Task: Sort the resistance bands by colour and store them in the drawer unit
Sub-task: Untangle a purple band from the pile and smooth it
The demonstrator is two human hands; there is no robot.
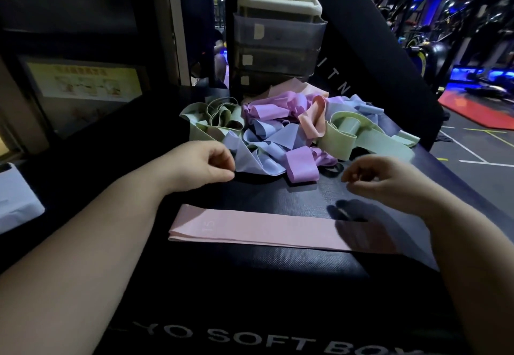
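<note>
soft box (278,285) lettering cut off; left hand (204,164) curled, grip unclear; right hand (389,180) blurred, loosely curled, empty.

R hand (389,180): motion-blurred, finger pose unclear.
L hand (200,165): fingertips at blue band (261,158) edge; pinch or not, can't tell.
pink band (250,229): R end hidden under forearm.
drawer unit (278,40): base behind band pile (283,134); labels too small.
box lettering (222,336): cut by btm edge.
</note>
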